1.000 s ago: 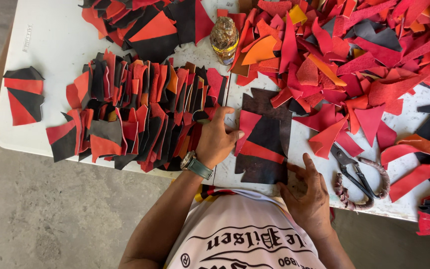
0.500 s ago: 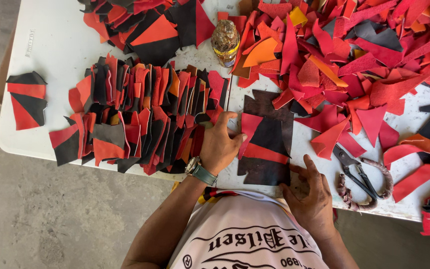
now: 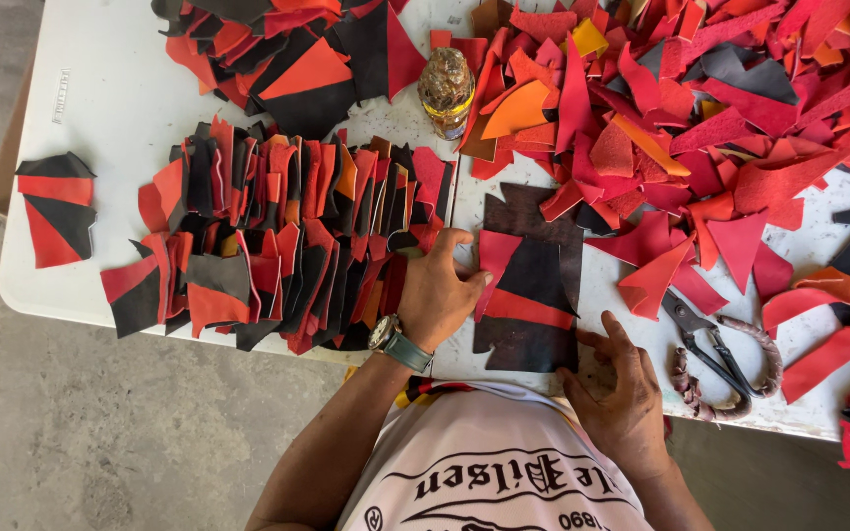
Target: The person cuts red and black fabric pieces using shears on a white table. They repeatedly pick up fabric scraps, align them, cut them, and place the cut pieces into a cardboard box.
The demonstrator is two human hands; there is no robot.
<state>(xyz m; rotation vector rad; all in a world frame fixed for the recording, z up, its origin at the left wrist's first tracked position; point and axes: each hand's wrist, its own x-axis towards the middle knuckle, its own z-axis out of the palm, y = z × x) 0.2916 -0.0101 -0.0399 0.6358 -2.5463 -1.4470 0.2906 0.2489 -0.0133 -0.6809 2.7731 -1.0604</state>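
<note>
my left hand (image 3: 440, 293) lies flat, fingers loose, on the left edge of the dark patchwork panel (image 3: 533, 285) on the white table (image 3: 100, 108). my right hand (image 3: 622, 393), open, presses its lower right corner, scissors (image 3: 715, 354) just beside.

Bare worktop (image 3: 110, 108) at the far left is free; the row of pieces (image 3: 277, 246), jar (image 3: 446, 90), scrap heap (image 3: 700, 118) and scissors (image 3: 715, 356) block elsewhere.

I see a flat patchwork panel (image 3: 531, 285) of dark brown, black and red pieces lying on the white table's near edge, between both hands, lengthwise away from me
</note>
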